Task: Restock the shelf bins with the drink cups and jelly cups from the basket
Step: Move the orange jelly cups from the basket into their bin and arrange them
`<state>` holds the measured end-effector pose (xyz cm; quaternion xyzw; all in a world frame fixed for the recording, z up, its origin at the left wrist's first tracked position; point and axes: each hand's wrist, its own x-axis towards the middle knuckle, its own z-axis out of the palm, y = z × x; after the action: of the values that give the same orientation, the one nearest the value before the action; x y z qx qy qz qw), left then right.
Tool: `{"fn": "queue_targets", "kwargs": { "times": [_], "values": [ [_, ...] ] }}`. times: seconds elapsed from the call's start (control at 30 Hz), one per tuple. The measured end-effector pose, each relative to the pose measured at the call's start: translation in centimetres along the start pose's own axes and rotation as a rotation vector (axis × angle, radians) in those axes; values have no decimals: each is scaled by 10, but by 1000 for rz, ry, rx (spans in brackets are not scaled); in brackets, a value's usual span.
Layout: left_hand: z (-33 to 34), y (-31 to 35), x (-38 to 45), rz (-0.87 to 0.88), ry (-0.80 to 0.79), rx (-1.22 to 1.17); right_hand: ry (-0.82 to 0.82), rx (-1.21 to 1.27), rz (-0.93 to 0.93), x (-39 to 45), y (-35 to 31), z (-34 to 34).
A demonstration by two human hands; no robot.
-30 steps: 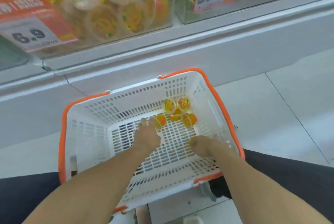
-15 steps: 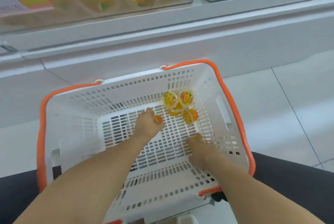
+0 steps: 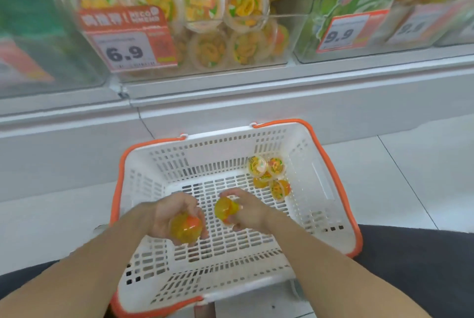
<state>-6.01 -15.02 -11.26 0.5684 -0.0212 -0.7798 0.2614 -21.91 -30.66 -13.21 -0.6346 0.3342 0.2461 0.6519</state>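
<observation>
Shelf bin point(image 3: 205, 35): clear-walled and already heaped with jelly cups behind the 6.9 price tag point(image 3: 128, 43); it sits above and beyond the basket. Adding more to a pile that high could, I judge, send cups sliding out over the front wall.
Neighbouring bin point(image 3: 359, 9): holds green packs under a 9.9 tag; a cup dropped here by mistake would be misfiled.
Basket point(image 3: 341, 215): white with an orange rim, on the floor below the shelf, between the person's knees. Its slotted bottom is mostly bare.
Remaining jelly cups point(image 3: 269, 176): a small cluster, about four, lying tipped against one another in the basket's far right corner. More trips are likely needed.
Left hand point(image 3: 177, 215): over the basket, fingers point(image 3: 202, 227) curled around an orange-yellow jelly cup point(image 3: 186, 227), cradling it from behind and beneath.
Right hand point(image 3: 248, 212): just beside the left, fingers wrapped around a second jelly cup point(image 3: 225, 208), which shows at the thumb side.
Risk in the grip: the cups look smooth and rounded, so a loose hold during the lift to the bin could let one slip and fall back or onto the floor.
Risk in view: the shelf is blurred, so aim at the bin opening is uncertain.
</observation>
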Motion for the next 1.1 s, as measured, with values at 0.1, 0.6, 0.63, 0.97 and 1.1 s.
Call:
{"fn": "queue_targets", "kwargs": {
  "times": [0.1, 0.6, 0.63, 0.97, 1.1],
  "values": [
    [13, 36, -54, 38, 80, 177, 17, 5, -200, -32, -59, -9],
    [108, 129, -236, 866, 819, 482, 667, -987, -950, -208, -238, -16],
    [106, 127, -234, 895, 788, 369, 657, -817, -971, -205, -237, -15],
    [101, 125, -242, 1082, 446, -121, 400, 145, -833, -194, -269, -16],
    [89, 130, -252, 1116, 496, -157, 355, 213, -850, -183, -299, -14]
  ]
}}
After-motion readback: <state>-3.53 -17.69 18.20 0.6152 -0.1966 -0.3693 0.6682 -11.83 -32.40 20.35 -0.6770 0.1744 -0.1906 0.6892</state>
